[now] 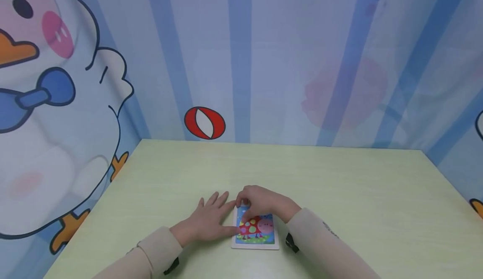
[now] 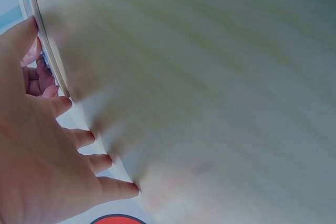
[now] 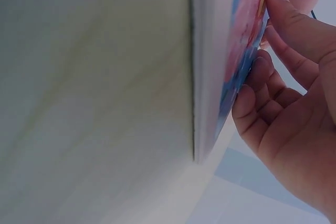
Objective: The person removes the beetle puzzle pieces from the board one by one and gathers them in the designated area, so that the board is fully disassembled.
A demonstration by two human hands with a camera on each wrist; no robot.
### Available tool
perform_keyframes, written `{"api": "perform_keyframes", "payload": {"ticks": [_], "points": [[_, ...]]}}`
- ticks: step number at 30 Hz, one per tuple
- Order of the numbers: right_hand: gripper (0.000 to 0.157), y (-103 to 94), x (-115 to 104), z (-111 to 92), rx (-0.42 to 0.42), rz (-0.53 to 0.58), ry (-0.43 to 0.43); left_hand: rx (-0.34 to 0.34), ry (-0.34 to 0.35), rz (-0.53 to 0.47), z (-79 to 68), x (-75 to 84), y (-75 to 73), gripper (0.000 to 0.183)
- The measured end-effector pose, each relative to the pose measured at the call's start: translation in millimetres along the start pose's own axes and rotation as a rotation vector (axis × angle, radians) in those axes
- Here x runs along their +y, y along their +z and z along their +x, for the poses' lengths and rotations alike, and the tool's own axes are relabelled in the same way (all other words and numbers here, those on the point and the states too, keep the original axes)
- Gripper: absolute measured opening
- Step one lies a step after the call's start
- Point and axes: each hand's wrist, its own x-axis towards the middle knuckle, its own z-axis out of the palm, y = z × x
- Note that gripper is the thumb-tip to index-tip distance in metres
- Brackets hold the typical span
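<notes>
A small picture board (image 1: 256,239) with a white border lies flat on the table, printed with a red, spotted ladybug on blue and green. My left hand (image 1: 209,222) rests at its left side with fingers spread. Its thumb and index finger touch the white border, while the other fingertips stand on the table. Over the board's upper part, my right hand (image 1: 260,199) bends its fingers and thumb down onto the picture. In the right wrist view, the right thumb (image 3: 286,11) and curled fingertips meet the printed face; I cannot tell whether they pinch a piece of it.
The pale green table (image 1: 339,195) spreads around the board. Behind it hangs a blue striped cloth (image 1: 271,61) with a white cartoon duck (image 1: 86,115) at left and a red and white ball (image 1: 205,122) printed low in the middle. Beige sleeves cover both forearms.
</notes>
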Motion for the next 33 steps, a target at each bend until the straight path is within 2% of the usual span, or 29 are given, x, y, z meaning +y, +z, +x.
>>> {"api": "perform_keyframes", "payload": {"ticks": [9,17,27,33], "points": [[0.026,-2.2,-0.7,-0.6,0.000,0.005,-0.024,0.000,-0.004,0.010,-1.3,3.4,-1.9,0.083],[0.021,-1.0,0.1,-0.4,-0.006,0.058,-0.036,-0.003,0.001,0.013,-1.0,2.4,-0.8,0.082],[0.029,-0.5,0.7,0.8,0.002,0.051,-0.018,-0.005,0.003,0.008,-1.3,2.1,-1.2,0.081],[0.025,-0.5,2.0,1.1,0.005,0.037,-0.023,-0.008,0.004,0.011,-0.6,1.9,-0.2,0.082]]}}
